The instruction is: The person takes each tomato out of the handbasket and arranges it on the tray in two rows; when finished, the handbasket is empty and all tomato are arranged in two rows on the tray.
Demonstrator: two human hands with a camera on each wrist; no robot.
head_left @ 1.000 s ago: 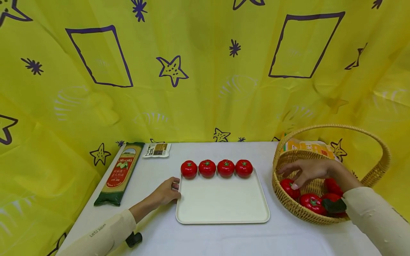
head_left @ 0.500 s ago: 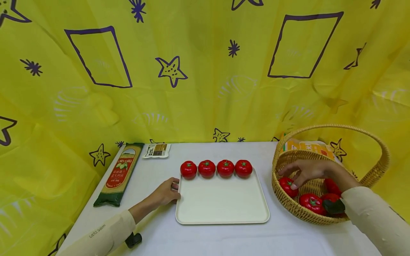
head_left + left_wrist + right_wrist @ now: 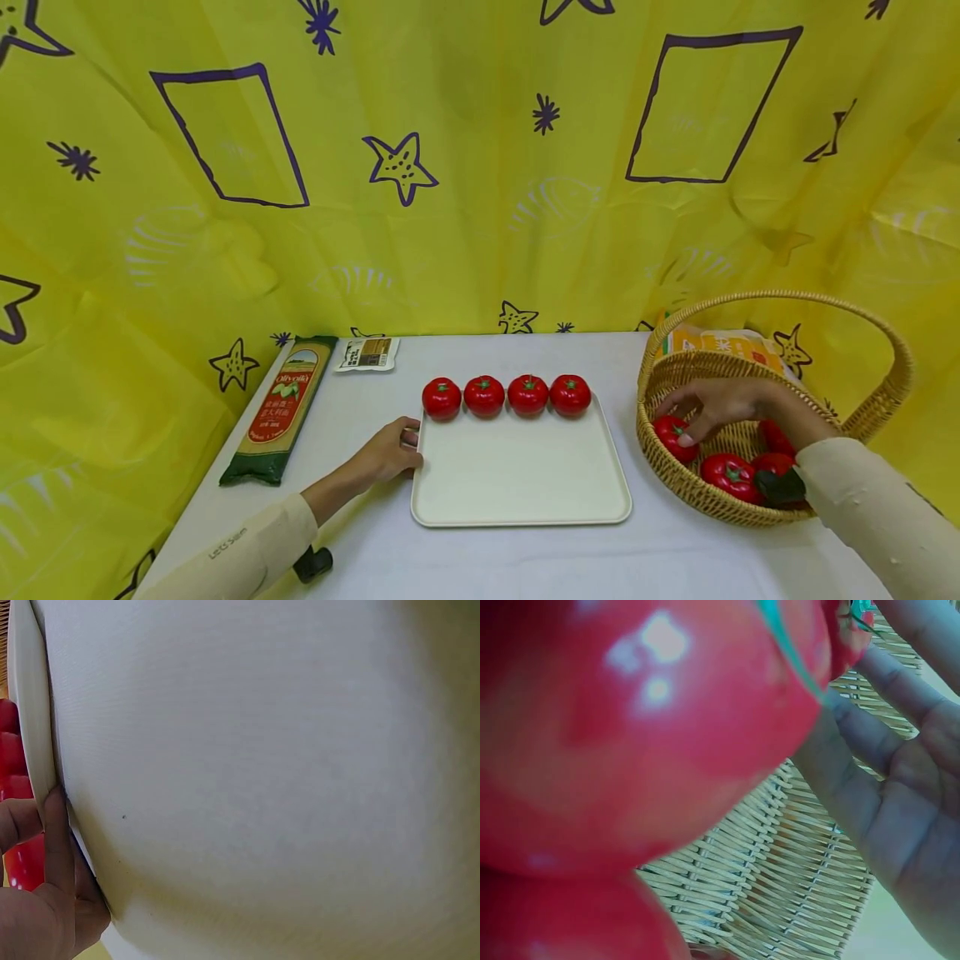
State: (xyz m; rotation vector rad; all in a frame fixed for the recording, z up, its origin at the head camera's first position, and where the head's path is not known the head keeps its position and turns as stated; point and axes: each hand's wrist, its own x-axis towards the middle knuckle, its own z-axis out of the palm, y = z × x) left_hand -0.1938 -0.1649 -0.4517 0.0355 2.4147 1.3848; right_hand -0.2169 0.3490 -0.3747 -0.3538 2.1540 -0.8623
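A cream tray lies mid-table with a row of red tomatoes along its back edge. My left hand holds the tray's left rim; in the left wrist view the thumb lies against that rim. A wicker basket on the right holds several more tomatoes. My right hand reaches into it, fingers spread, fingertips on the leftmost tomato. The right wrist view shows a large tomato close up, with my fingers straight beside another one.
A long pasta packet and a small sachet lie at the back left. An orange packet stands behind the basket. Its tall handle arches over my right hand. A yellow patterned curtain closes off the back.
My right hand has sunk a little lower in the basket, its fingertips now on the leftmost tomato. The left hand and tray have not moved.
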